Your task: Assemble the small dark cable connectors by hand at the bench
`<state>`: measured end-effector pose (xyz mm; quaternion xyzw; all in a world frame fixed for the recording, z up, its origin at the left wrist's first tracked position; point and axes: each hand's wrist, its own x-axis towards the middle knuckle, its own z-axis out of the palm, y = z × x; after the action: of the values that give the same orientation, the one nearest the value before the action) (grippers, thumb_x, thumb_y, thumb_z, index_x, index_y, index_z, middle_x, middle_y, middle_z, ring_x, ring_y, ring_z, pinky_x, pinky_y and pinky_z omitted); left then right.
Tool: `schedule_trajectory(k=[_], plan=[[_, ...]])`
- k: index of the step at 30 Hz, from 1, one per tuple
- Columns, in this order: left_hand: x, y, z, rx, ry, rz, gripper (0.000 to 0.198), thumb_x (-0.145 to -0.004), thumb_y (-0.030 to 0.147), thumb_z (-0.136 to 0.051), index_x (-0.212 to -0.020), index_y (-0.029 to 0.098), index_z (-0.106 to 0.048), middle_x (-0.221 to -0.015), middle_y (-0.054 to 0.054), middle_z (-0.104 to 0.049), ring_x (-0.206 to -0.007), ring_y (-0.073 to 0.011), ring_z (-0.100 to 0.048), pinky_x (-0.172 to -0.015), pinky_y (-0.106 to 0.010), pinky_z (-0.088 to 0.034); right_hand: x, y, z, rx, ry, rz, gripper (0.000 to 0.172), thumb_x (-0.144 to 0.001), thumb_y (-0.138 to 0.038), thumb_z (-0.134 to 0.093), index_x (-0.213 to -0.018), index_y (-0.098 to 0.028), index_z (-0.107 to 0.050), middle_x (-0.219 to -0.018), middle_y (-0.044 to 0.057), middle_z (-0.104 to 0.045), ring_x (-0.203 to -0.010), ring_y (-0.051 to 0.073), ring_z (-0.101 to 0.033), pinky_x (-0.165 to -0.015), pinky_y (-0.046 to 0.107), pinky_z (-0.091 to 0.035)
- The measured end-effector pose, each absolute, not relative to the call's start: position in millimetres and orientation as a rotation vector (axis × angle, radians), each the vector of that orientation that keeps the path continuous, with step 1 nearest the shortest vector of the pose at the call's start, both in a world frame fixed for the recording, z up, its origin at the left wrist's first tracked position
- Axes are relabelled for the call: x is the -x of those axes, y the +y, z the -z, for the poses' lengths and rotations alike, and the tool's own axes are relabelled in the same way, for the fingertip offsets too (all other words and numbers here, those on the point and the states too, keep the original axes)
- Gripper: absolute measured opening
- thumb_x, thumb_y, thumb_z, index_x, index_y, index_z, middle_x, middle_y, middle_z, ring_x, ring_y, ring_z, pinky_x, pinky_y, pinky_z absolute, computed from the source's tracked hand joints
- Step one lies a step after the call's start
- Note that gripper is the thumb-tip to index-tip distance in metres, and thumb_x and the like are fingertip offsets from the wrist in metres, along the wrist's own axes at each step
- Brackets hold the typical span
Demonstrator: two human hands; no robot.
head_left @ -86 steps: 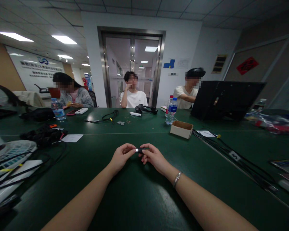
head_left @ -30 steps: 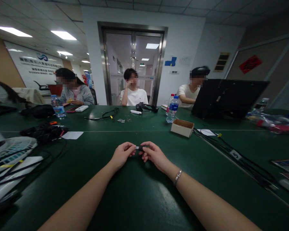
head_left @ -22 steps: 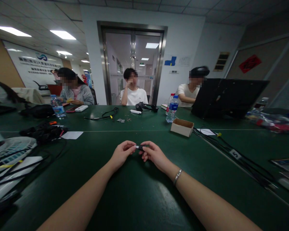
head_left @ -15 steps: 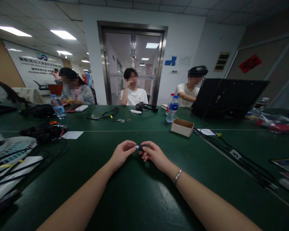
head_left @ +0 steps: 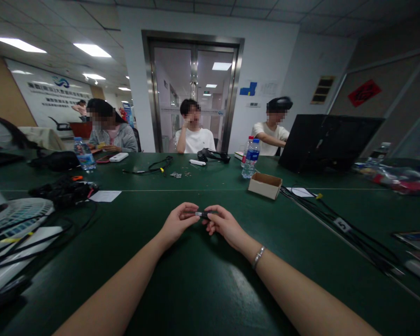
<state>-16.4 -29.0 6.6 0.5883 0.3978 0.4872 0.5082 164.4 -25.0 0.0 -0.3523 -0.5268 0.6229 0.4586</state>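
Observation:
Above the green table (head_left: 203, 289), a small black cylinder with a silver end (head_left: 203, 214) spans the gap between my two hands. My left hand (head_left: 178, 223) pinches the silver end between thumb and fingertips. Thumb and index finger of my right hand (head_left: 226, 225) close on the black part, while its other fingers curl below. Much of the cylinder is hidden by fingers, and its exact kind is too small to make out. A silver bracelet (head_left: 259, 256) circles my right wrist.
An open cardboard box (head_left: 265, 186) and plastic bottles (head_left: 251, 158) stand ahead to the right, beside cables (head_left: 339, 224) and a black monitor (head_left: 329, 144). A white fan (head_left: 17, 224) and a black tangle (head_left: 65, 191) lie left. Several people sit across the table.
My fingers shift slightly at the silver end, with both hands staying in place around the cylinder. Across the table, the person at the right has leaned a little to the left.

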Motion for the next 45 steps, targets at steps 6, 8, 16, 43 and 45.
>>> schedule_trajectory(k=[6,8,16,43,45], plan=[[14.9,-25.1,-5.0,-1.348,1.059,-1.094,0.038,-0.072,0.049,-0.062,-0.091,0.015,-0.059,-0.085,-0.005,-0.062,-0.075,-0.0147,-0.060,-0.069,-0.027,-0.046,-164.8,-24.8,0.0,0.875,-1.296,-1.535,0.031,-0.073,-0.031,-0.066,-0.098,-0.017,-0.053,-0.066,-0.001,-0.063,-0.052,0.009,-0.058,-0.049,0.021,-0.047],[14.2,-23.7,-3.4,-1.362,1.065,-1.077,0.037,-0.073,0.049,-0.061,-0.086,0.014,-0.059,-0.075,-0.003,-0.061,-0.067,-0.0129,-0.058,-0.063,-0.025,-0.044,-165.0,-24.7,0.1,0.879,-1.296,-1.532,0.030,-0.073,-0.031,-0.065,-0.098,-0.017,-0.054,-0.067,0.000,-0.063,-0.052,0.009,-0.058,-0.049,0.021,-0.047],[15.5,-25.3,-3.5,-1.404,1.009,-1.072,0.033,-0.072,0.044,-0.065,-0.087,0.014,-0.059,-0.074,-0.002,-0.061,-0.066,-0.0117,-0.057,-0.063,-0.025,-0.043,-165.3,-24.4,1.5,0.879,-1.303,-1.535,0.031,-0.073,-0.030,-0.065,-0.098,-0.017,-0.054,-0.066,-0.001,-0.063,-0.053,0.009,-0.058,-0.050,0.021,-0.046],[15.8,-26.2,-4.9,-1.422,1.074,-1.088,0.036,-0.074,0.042,-0.062,-0.100,0.017,-0.057,-0.094,-0.006,-0.062,-0.080,-0.0158,-0.060,-0.066,-0.026,-0.044,-166.0,-22.9,3.3,0.859,-1.303,-1.535,0.032,-0.073,-0.033,-0.067,-0.098,-0.017,-0.054,-0.067,-0.001,-0.062,-0.052,0.009,-0.058,-0.049,0.021,-0.047],[15.7,-24.1,-3.2,-1.429,1.092,-1.062,0.035,-0.077,0.045,-0.057,-0.095,0.015,-0.058,-0.084,-0.004,-0.062,-0.070,-0.0128,-0.057,-0.058,-0.023,-0.040,-165.9,-22.9,3.1,0.866,-1.308,-1.532,0.032,-0.073,-0.033,-0.066,-0.098,-0.017,-0.054,-0.067,0.000,-0.063,-0.052,0.009,-0.058,-0.049,0.021,-0.047]])
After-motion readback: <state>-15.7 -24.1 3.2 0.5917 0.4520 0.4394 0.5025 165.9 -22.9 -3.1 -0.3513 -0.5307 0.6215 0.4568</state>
